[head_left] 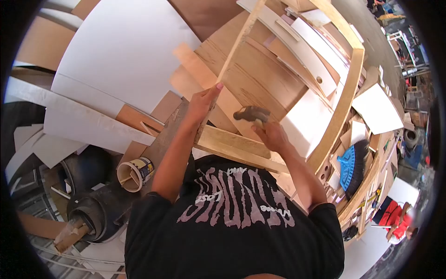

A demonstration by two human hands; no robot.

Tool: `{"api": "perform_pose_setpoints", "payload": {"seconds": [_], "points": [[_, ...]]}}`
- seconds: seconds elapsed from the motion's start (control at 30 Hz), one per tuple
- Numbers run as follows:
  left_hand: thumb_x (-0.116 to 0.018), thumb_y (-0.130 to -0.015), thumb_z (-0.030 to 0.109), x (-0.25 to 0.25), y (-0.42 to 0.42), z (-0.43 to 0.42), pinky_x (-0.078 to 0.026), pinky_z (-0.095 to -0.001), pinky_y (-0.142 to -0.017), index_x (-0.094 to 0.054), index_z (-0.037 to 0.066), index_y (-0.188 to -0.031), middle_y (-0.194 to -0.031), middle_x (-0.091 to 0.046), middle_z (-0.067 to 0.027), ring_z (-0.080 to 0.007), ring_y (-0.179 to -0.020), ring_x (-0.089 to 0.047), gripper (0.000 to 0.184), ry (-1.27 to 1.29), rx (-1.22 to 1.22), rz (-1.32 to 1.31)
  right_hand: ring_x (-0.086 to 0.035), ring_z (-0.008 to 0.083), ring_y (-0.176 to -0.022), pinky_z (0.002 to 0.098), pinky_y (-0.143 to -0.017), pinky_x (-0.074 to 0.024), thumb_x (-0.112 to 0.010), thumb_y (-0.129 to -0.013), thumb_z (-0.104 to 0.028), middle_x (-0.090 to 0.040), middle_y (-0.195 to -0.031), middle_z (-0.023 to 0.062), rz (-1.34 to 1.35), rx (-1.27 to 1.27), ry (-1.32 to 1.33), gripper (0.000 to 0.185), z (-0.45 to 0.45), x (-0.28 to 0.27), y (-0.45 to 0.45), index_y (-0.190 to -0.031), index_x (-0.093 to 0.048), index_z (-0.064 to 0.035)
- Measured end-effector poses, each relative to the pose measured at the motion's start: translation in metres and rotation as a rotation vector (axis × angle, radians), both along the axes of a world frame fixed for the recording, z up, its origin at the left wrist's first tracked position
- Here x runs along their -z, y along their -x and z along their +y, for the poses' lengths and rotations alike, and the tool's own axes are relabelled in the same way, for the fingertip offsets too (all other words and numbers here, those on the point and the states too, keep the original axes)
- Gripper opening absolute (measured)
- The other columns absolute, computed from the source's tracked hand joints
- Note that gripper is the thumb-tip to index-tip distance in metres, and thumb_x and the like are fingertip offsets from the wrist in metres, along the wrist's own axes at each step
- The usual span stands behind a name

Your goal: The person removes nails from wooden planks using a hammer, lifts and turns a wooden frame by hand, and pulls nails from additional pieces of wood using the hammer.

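My left hand [204,102] is closed around the long, narrow side strip of a light wooden frame [241,40], near its lower corner. The thumb lies along the strip's top edge. My right hand [272,136] grips a hammer [252,113] just below its dark metal head, inside the frame's outline and above the near crosspiece [237,144]. The hammer head points left, apart from my left hand, and looks slightly blurred. On the right, the frame's wide rail [344,102] bends in angled sections. Most of the hammer's handle is hidden by my right hand.
Plywood sheets [265,65] and offcuts lie beneath the frame. A large white panel [125,56] spreads at left. Nearer are a plastic tub [134,174] with wood scraps and a dark cylinder [104,211]. At right are a blue brush [351,167] and a person in red [395,218].
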State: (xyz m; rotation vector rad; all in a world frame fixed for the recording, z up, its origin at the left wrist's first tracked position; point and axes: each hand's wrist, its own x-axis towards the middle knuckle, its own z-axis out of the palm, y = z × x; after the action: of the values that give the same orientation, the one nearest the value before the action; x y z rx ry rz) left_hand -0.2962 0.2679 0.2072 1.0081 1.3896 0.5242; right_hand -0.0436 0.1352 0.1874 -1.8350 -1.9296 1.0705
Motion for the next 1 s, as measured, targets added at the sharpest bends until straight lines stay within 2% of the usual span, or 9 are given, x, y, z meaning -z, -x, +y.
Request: {"api": "perform_pose_setpoints", "payload": {"seconds": [0.13, 0.37, 0.47, 0.53, 0.57, 0.67, 0.77, 0.8, 1.0], "points": [[-0.070, -0.093, 0.062, 0.018, -0.003, 0.000, -0.039, -0.0279, -0.057, -0.076, -0.003, -0.094, -0.067, -0.056, 0.0003, -0.0103, -0.061, -0.052, 0.065, -0.018, -0.039, -0.033, -0.068, 0.0478, -0.080, 0.0543, -0.074, -0.0530, -0.062, -0.101, -0.043, -0.069, -0.078, 0.0274, -0.026, 0.162, -0.029, 0.048, -0.012, 0.022, -0.021, -0.124, -0.062, -0.0012], [-0.068, -0.090, 0.070, 0.065, -0.004, 0.025, -0.041, -0.0277, -0.054, -0.072, 0.001, -0.087, -0.066, -0.056, -0.0021, -0.0105, -0.058, -0.053, 0.070, 0.027, 0.006, -0.085, -0.067, 0.0452, -0.070, 0.0536, -0.066, -0.0498, -0.062, -0.102, -0.044, -0.065, -0.068, 0.0230, -0.099, 0.430, 0.037, 0.047, -0.052, 0.007, -0.045, -0.123, -0.063, -0.0015], [-0.067, -0.089, 0.072, 0.072, -0.006, 0.041, -0.043, -0.0264, -0.053, -0.068, 0.003, -0.092, -0.067, -0.057, -0.0024, -0.0100, -0.058, -0.055, 0.068, -0.006, 0.036, -0.144, -0.065, 0.0424, -0.067, 0.0503, -0.064, -0.0481, -0.064, -0.101, -0.042, -0.064, -0.069, 0.0226, -0.134, 0.564, -0.063, 0.045, -0.069, 0.002, -0.050, -0.120, -0.066, -0.0013], [-0.061, -0.091, 0.075, 0.090, 0.000, 0.058, -0.044, -0.0242, -0.055, -0.065, 0.003, -0.119, -0.072, -0.058, -0.0028, -0.0089, -0.059, -0.056, 0.078, 0.025, 0.081, -0.146, -0.062, 0.0378, -0.061, 0.0472, -0.062, -0.0449, -0.065, -0.102, -0.040, -0.060, -0.067, 0.0215, -0.106, 0.677, -0.138, 0.042, -0.077, -0.007, -0.050, -0.112, -0.067, 0.0013], [-0.061, -0.091, 0.075, 0.098, 0.001, 0.067, -0.044, -0.0242, -0.055, -0.065, 0.003, -0.119, -0.072, -0.058, -0.0028, -0.0089, -0.059, -0.056, 0.078, 0.031, 0.103, -0.151, -0.062, 0.0378, -0.061, 0.0472, -0.062, -0.0449, -0.065, -0.102, -0.040, -0.060, -0.067, 0.0215, -0.114, 0.698, -0.134, 0.042, -0.080, -0.009, -0.050, -0.112, -0.067, 0.0013], [-0.063, -0.090, 0.075, 0.116, 0.005, 0.084, -0.050, -0.0272, -0.056, -0.067, 0.006, -0.099, -0.073, -0.064, -0.0057, -0.0118, -0.060, -0.060, 0.070, 0.054, 0.109, -0.160, -0.060, 0.0361, -0.059, 0.0479, -0.060, -0.0441, -0.064, -0.102, -0.041, -0.057, -0.064, 0.0200, -0.145, 0.853, -0.106, 0.043, -0.090, -0.010, -0.049, -0.100, -0.063, 0.0019], [-0.061, -0.092, 0.075, 0.137, 0.005, 0.094, -0.052, -0.0285, -0.060, -0.068, 0.005, -0.101, -0.076, -0.065, -0.0064, -0.0136, -0.064, -0.062, 0.070, 0.079, 0.150, -0.214, -0.060, 0.0380, -0.060, 0.0484, -0.060, -0.0439, -0.063, -0.103, -0.042, -0.057, -0.064, 0.0206, -0.154, 0.927, -0.116, 0.044, -0.092, -0.014, -0.043, -0.100, -0.063, 0.0019], [-0.061, -0.092, 0.075, 0.145, 0.005, 0.097, -0.052, -0.0285, -0.060, -0.068, 0.005, -0.101, -0.076, -0.065, -0.0064, -0.0136, -0.064, -0.062, 0.070, 0.083, 0.166, -0.220, -0.069, 0.0467, -0.070, 0.0523, -0.063, -0.0507, -0.064, -0.101, -0.043, -0.066, -0.071, 0.0262, -0.192, 0.936, -0.063, 0.044, -0.092, -0.016, -0.044, -0.110, -0.066, -0.0005], [-0.059, -0.095, 0.072, 0.182, 0.009, 0.102, -0.052, -0.0319, -0.072, -0.073, 0.000, -0.102, -0.085, -0.068, -0.0068, -0.0151, -0.078, -0.063, 0.073, 0.080, 0.139, -0.157, -0.069, 0.0490, -0.082, 0.0556, -0.070, -0.0524, -0.064, -0.100, -0.046, -0.069, -0.083, 0.0293, -0.270, 0.965, 0.012, 0.045, -0.089, -0.005, -0.035, -0.109, -0.066, -0.0021]]}}
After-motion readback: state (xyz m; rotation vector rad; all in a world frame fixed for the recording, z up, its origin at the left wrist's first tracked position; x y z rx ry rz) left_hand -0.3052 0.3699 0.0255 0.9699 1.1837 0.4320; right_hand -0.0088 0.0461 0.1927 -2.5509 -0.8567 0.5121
